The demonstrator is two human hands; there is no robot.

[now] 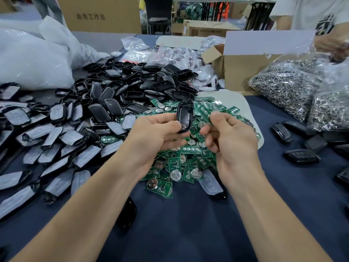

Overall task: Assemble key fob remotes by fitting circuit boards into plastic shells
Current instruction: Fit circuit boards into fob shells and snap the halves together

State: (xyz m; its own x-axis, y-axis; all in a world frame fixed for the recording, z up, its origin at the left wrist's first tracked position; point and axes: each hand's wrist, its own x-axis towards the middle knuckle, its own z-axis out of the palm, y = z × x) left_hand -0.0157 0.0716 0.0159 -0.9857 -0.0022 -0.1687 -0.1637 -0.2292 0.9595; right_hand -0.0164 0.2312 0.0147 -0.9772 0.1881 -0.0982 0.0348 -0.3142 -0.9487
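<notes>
My left hand (156,133) grips a black plastic shell (184,116), held upright with its hollow side facing me. Just right of it, my right hand (230,137) pinches a green circuit board (206,115) between thumb and fingers, a short gap from the shell. Both hands hover above a heap of green circuit boards (181,163) with round coin cells. A pile of empty black shells (136,86) lies behind the heap. Shells with grey button pads (56,140) spread across the left of the table.
Finished black fobs (300,146) lie at the right on the dark blue cloth. Bags of metal key rings (294,87) and a cardboard box (245,67) stand at the back right. Another person's hand (332,46) works there. White plastic bags (32,57) fill the back left.
</notes>
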